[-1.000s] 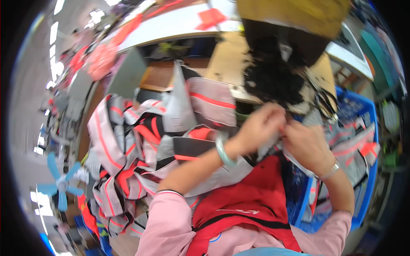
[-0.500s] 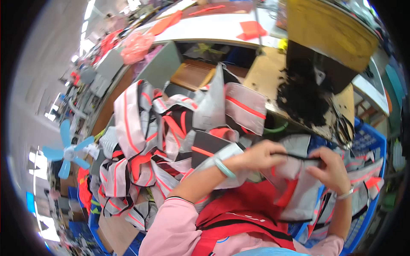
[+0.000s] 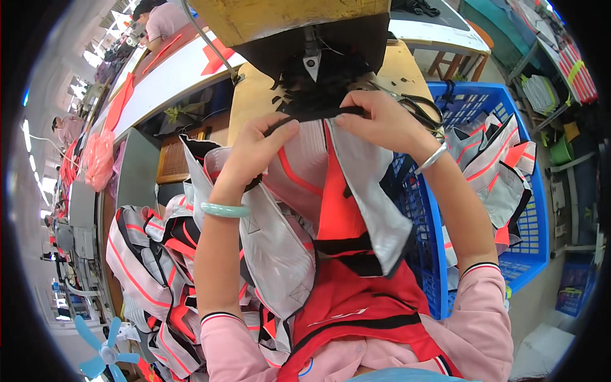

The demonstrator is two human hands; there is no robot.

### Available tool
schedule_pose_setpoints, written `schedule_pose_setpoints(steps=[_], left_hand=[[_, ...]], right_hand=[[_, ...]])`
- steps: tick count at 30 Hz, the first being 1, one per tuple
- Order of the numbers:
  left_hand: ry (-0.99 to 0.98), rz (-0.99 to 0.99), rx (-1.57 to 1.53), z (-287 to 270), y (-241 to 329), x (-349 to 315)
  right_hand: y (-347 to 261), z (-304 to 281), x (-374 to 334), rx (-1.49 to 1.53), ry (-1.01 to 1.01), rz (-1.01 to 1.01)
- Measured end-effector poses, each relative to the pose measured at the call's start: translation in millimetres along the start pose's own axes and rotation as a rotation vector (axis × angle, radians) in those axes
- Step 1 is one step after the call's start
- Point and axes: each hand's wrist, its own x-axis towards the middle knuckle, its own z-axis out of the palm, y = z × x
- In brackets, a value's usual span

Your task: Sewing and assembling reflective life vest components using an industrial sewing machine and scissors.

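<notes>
Held up by its black band (image 3: 315, 115) is a sewn silver-grey fabric piece (image 3: 369, 184) with orange-red stripes and black edging. My left hand (image 3: 258, 148) pinches the band's left end between thumb and fingers. At the other end, my right hand (image 3: 385, 122) grips the same band, thumb in front. The band is stretched nearly level between both hands, and the fabric hangs down before my red apron (image 3: 356, 299). Just beyond it is a yellow machine housing (image 3: 273, 22) with a pointed metal part (image 3: 311, 63) underneath, above black scraps (image 3: 318, 89).
Scissors with black handles (image 3: 423, 109) lie on the wooden worktop (image 3: 245, 95) by my right hand. A blue basket (image 3: 538, 223) at the right holds similar pieces. Many more are heaped at the left (image 3: 140, 261). A blue fan (image 3: 107, 352) is at lower left.
The view has swung right, so the machine is now straight ahead. Both hands have moved up to the worktop with the fabric piece, its black band drawn out between them.
</notes>
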Motion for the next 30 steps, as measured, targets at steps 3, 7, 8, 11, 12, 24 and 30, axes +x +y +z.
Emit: schedule_pose_setpoints(steps=[3,7,8,11,12,24,30], left_hand=[[0.041,0.102,0.014,0,-7,15],[0.07,0.098,-0.015,1,-4,28],[0.059,0.077,-0.033,-1,-5,31],[0.068,0.1,-0.051,-1,-6,36],[0.068,0.098,-0.053,-2,-6,38],[0.12,0.095,-0.123,-1,-2,45],[0.195,0.116,-0.138,-2,-4,44]], right_hand=[[3,-3,12,-0.038,0.007,-0.021],[7,-7,28,-0.021,0.031,0.018],[11,-6,32,-0.039,0.051,-0.013],[17,-5,40,-0.044,0.072,-0.02],[18,-4,43,-0.029,0.074,0.001],[13,-9,53,0.119,0.095,0.065],[4,-21,42,0.138,0.179,0.071]])
